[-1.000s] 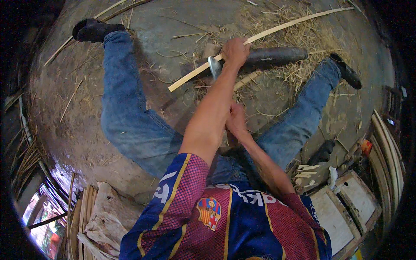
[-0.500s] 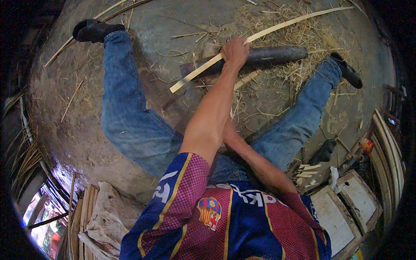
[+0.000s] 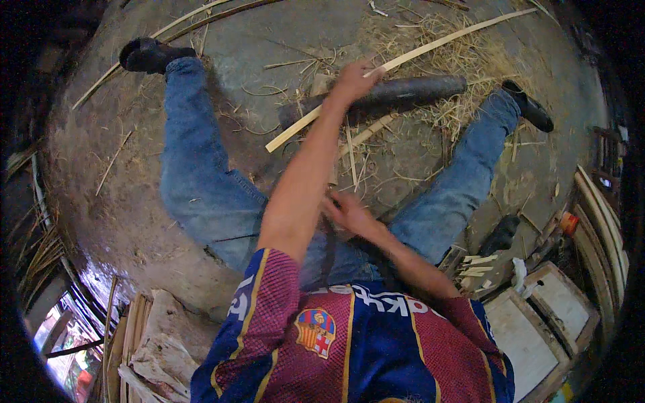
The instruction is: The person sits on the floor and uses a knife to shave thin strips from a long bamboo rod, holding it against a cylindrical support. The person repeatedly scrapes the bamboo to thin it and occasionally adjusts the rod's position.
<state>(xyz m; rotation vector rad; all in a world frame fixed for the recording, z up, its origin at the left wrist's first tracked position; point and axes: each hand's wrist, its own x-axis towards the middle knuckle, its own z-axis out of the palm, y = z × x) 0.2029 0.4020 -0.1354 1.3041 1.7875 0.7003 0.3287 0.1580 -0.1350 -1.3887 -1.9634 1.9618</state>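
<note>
A long pale strip, looking like split bamboo [image 3: 437, 46], slants across the top of a dark thick rounded log or pipe [image 3: 416, 91] on the floor. My left hand [image 3: 355, 82] is closed round the strip above the log, slightly blurred. The strip's near end sticks out to the left, and its far end reaches to the upper right. My right hand [image 3: 349, 213] is close to my lap beside my left forearm, its fingers curled. The forearm partly covers those fingertips, so what they hold is hidden.
Thin curly shavings [image 3: 463, 60] heap round the log's far side. My outstretched legs in jeans [image 3: 201, 174] flank the work. Short pale pieces [image 3: 478, 269] lie at the right, by a wooden box with pale panels [image 3: 524, 329]. A crumpled pale sack [image 3: 168, 336] is at lower left.
My left hand has shifted slightly left, still on the strip. My right hand has come up from behind my left arm and shows more. The strip's near end has moved slightly down.
</note>
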